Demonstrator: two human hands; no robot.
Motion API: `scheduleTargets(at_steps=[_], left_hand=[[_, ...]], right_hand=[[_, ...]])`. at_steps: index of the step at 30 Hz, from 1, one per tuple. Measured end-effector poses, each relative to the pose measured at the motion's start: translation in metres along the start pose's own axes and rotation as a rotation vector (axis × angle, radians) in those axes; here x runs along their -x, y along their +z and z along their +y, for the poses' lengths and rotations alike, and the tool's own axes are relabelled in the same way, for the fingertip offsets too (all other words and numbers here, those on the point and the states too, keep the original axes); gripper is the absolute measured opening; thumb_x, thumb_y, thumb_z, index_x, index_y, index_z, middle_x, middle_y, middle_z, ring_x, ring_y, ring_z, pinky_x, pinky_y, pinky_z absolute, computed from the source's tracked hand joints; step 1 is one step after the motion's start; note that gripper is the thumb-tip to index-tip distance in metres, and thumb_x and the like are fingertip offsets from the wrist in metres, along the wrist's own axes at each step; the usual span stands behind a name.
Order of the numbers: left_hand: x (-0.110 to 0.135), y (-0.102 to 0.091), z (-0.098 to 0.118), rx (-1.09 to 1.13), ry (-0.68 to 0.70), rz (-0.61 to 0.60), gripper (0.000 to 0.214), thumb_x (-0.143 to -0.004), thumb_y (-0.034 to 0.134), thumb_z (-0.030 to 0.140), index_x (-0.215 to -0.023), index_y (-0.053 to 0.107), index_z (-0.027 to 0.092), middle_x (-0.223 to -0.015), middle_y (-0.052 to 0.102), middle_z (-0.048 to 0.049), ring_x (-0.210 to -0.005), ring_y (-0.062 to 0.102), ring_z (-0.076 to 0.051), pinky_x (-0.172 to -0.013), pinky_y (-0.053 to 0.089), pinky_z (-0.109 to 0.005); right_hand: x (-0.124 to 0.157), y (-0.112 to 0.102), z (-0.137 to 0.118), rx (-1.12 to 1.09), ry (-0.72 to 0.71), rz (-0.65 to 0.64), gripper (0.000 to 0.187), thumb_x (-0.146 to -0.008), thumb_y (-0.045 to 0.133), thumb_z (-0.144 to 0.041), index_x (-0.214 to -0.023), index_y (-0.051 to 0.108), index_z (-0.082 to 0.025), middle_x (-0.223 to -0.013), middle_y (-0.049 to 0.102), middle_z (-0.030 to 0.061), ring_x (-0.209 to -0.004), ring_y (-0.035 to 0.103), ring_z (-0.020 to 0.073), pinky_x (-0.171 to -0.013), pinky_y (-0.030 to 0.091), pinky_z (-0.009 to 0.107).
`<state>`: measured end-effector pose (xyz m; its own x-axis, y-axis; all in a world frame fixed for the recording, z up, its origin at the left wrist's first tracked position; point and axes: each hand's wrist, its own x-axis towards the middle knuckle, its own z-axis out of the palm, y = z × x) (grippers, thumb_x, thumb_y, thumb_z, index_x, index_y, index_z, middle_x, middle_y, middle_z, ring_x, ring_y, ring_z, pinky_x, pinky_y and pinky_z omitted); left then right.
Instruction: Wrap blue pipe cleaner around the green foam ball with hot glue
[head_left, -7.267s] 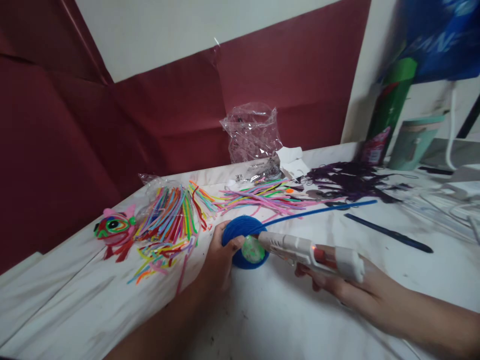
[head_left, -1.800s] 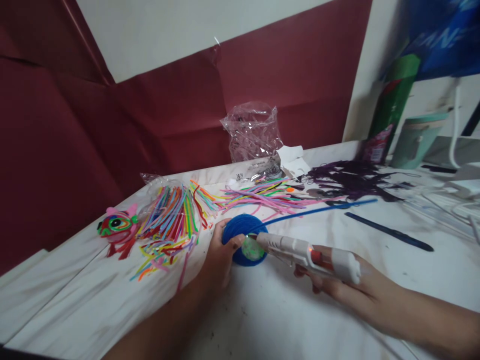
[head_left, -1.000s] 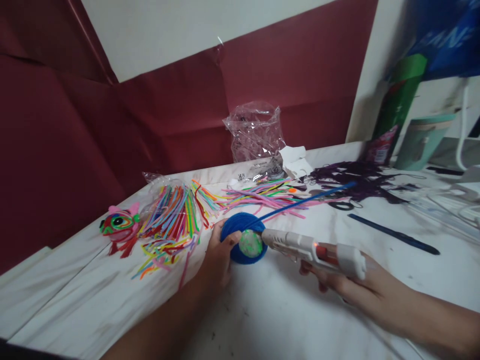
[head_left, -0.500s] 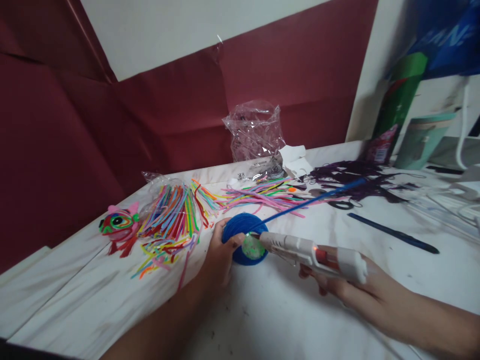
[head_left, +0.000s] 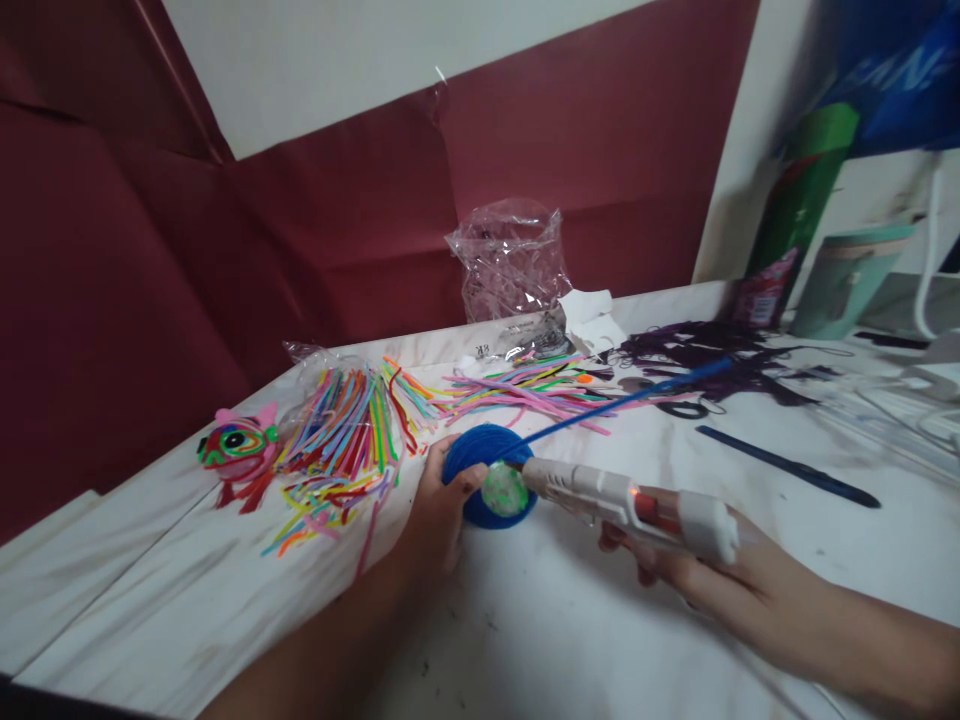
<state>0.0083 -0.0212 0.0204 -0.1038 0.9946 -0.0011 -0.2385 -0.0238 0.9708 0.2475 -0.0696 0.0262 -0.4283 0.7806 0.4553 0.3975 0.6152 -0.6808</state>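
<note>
A round ball (head_left: 480, 457) wound with blue pipe cleaner sits in my left hand (head_left: 444, 497), whose fingers and thumb close around its left side. A pale green, uncovered patch of it faces me. From its upper right a straight blue pipe cleaner (head_left: 626, 402) sticks out toward the back right. My right hand (head_left: 694, 560) is wrapped around a white hot glue gun (head_left: 600, 495) with a small orange light on its side. The gun's nozzle is at the edge of the green patch; whether it touches I cannot tell.
A colourful fish-like figure (head_left: 238, 445) stands at the left beside bundled pipe cleaners (head_left: 341, 420). More loose ones (head_left: 517, 388) lie behind the ball. Scissors (head_left: 686, 408), a dark blue strip (head_left: 787, 465), purple threads (head_left: 690, 350) and a green cup (head_left: 851, 280) are at the right.
The glue gun has shifted very slightly right, and its nozzle has moved a little along the edge of the green patch. The ball stays in my left hand, almost unmoved.
</note>
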Motion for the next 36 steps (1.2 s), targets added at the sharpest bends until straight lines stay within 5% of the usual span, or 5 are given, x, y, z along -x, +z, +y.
scheduleTargets(at_steps=[36], left_hand=[[-0.006,-0.004,-0.009,0.017,0.009,-0.101,0.062,-0.063,0.076,0.034,-0.119,0.055,0.018,-0.106,0.071,-0.0105,-0.094,0.067,-0.030,-0.083,0.052,-0.042]], right_hand=[[0.005,0.001,0.008,-0.068,0.021,-0.027,0.019,-0.091,0.054,-0.026,-0.096,0.071,-0.020,-0.080,0.076,0.0061,-0.066,0.072,0.0217,-0.056,0.060,0.026]])
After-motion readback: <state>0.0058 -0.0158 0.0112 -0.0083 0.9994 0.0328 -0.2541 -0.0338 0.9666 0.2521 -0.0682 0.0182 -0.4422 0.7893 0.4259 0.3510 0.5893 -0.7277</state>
